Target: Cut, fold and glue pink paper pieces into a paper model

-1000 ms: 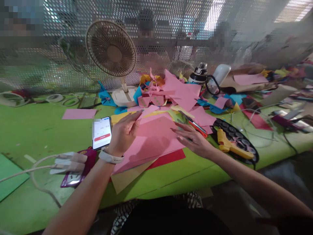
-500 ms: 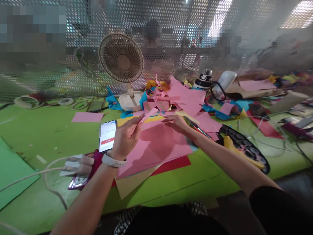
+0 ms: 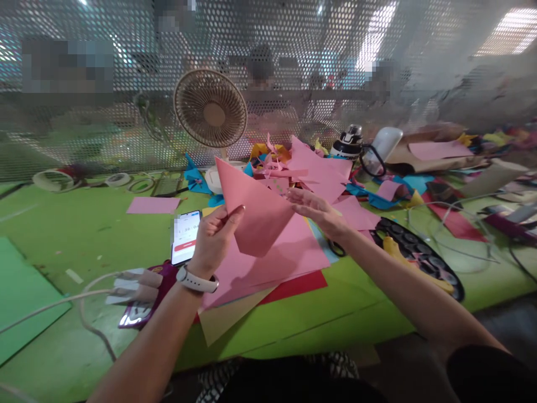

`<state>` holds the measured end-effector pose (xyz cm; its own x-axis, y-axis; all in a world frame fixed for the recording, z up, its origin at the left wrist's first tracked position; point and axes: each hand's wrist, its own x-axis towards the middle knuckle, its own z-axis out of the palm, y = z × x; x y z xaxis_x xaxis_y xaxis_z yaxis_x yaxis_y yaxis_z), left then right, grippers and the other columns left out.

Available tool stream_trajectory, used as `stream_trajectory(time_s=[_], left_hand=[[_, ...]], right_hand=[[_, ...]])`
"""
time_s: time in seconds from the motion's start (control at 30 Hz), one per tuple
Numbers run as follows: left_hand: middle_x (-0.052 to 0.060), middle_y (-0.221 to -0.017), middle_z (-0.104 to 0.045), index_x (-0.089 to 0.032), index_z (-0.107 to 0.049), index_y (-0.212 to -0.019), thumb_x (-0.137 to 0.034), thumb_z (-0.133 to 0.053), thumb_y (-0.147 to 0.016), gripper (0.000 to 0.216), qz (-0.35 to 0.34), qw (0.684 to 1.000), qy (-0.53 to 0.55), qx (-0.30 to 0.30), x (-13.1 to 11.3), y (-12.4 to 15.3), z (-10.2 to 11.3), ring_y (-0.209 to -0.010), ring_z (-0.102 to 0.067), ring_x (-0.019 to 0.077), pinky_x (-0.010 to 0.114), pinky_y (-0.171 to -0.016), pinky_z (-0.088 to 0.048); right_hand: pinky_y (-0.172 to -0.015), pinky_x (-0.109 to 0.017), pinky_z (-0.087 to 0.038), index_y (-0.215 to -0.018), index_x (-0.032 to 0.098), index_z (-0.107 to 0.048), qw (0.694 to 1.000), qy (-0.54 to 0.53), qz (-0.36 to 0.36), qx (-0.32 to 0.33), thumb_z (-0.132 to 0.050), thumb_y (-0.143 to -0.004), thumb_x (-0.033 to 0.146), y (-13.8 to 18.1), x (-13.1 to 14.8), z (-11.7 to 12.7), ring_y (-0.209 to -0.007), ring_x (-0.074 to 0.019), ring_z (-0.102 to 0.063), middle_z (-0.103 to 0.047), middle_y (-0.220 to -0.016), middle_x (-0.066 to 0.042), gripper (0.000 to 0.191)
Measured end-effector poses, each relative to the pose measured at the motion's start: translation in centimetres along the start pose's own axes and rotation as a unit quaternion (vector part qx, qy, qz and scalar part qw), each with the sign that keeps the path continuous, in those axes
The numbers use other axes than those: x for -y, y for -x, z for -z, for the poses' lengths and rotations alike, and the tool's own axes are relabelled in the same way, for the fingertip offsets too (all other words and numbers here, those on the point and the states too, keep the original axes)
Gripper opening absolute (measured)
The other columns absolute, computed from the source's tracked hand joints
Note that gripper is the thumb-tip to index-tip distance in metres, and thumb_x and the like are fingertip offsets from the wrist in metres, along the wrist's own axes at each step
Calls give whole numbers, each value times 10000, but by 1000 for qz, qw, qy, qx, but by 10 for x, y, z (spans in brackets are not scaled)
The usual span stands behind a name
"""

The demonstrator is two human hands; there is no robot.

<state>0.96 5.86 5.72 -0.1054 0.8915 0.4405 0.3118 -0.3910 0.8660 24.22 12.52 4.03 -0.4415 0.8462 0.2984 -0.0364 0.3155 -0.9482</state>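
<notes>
My left hand [image 3: 218,238] pinches the left edge of a folded sheet of pink paper [image 3: 262,215], thumb in front. The paper stands tilted up, its pointed corner at the upper left. At the paper's right corner is my right hand [image 3: 314,210], fingers stretched out and slightly apart; whether the fingertips touch the paper I cannot tell. Beneath both hands lies a stack of pink sheets [image 3: 289,257], with a red sheet [image 3: 296,286] and a tan sheet [image 3: 230,316] sticking out below it. My left wrist wears a white watch [image 3: 197,280].
A phone [image 3: 185,238] and white charger plugs [image 3: 134,288] lie to the left. Behind stand a fan [image 3: 212,109] and a heap of paper scraps [image 3: 319,170]. On the right are a black palette [image 3: 436,260] with a yellow object [image 3: 415,266], cables, and a bottle [image 3: 348,143].
The pink paper has been raised and turned, so its broad face now shows. My left hand keeps its hold; my right hand has moved slightly right, its fingers extended.
</notes>
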Motion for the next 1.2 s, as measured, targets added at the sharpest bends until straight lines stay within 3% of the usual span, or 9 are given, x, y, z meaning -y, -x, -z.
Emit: stream_trajectory(time_s=[0.1, 0.2, 0.33, 0.5, 0.63, 0.77, 0.9, 1.0, 1.2], left_hand=[[-7, -654, -594, -141, -641, -810, -296, -558, -830, 177, -18, 1000, -2, 2, 0, 1, -1, -587, -530, 112, 214, -528, -411], [56, -928, -670, -165, -643, -999, -238, -509, -857, 208, -154, 984, -79, 33, -8, 6, -3, -850, -611, 179, 292, -738, -489], [53, -1285, -528, -272, -532, -1206, -125, -445, -867, 380, -360, 895, -194, 178, -13, 19, -15, -1205, -450, 203, 440, -1022, -338], [42, -1385, -413, -292, -409, -1303, -80, -436, -844, 507, -395, 846, -256, 252, -9, 28, -27, -1298, -324, 201, 471, -1079, -235], [83, -1478, -214, -247, -290, -1383, -237, -566, -767, 675, -274, 896, -196, 288, -12, 21, -17, -1348, -177, 293, 523, -1091, -130], [92, -1463, -249, -259, -179, -1414, -317, -504, -846, 656, -21, 988, -47, 143, -8, 14, -13, -1329, -238, 274, 475, -1057, -251], [83, -1006, -627, -200, -278, -1374, -354, -588, -808, 663, 176, 966, 86, 170, 1, 15, -21, -957, -594, 222, 370, -810, -484], [-19, -690, -603, -173, -290, -1349, -311, -688, -726, 752, 242, 949, 129, 152, 6, 15, -25, -675, -605, 148, 286, -642, -503], [-38, -702, -595, -167, -458, -1192, -229, -728, -677, 585, 258, 933, 244, 63, 12, 10, -24, -699, -602, 112, 244, -703, -476]], right_hand=[[-926, -375, -411, -1125, 209, -597, 999, -47, -21, 9, -647, -747, 430, 6, 8, -3, -1082, -228, -542, -618, -1152, -75, 440], [-881, -330, -432, -1040, 204, -634, 997, -42, -33, -63, -635, -750, 448, 11, 7, -3, -1012, -202, -575, -650, -1075, -60, 379], [-760, -334, -489, -979, 196, -654, 976, -150, -144, -57, -458, -807, 596, 16, 5, -1, -885, -212, -635, -694, -931, -71, 477], [-737, -338, -505, -998, 183, -650, 956, -236, -173, -5, -723, -677, 386, 23, 8, -6, -828, -222, -655, -712, -890, -60, 387], [-755, -317, -513, -879, 150, -681, 952, -226, -204, -35, -794, -582, 232, 28, 4, -5, -774, -189, -660, -716, -875, -54, 328], [-705, -324, -535, -892, 175, -680, 943, -231, -219, -92, -782, -605, 238, 32, -1, -6, -736, -184, -664, -718, -874, -41, 311], [-682, -318, -536, -879, 181, -684, 941, -238, -222, -92, -784, -608, 252, 35, -1, -13, -709, -186, -665, -720, -845, -34, 298], [-661, -289, -523, -837, 182, -689, 939, -248, -223, -85, -764, -637, 308, 36, -2, -15, -695, -174, -661, -721, -822, -30, 248], [-627, -256, -519, -881, 146, -683, 939, -243, -240, -27, -754, -649, 269, 43, 0, -13, -662, -142, -642, -713, -827, -46, 272]])
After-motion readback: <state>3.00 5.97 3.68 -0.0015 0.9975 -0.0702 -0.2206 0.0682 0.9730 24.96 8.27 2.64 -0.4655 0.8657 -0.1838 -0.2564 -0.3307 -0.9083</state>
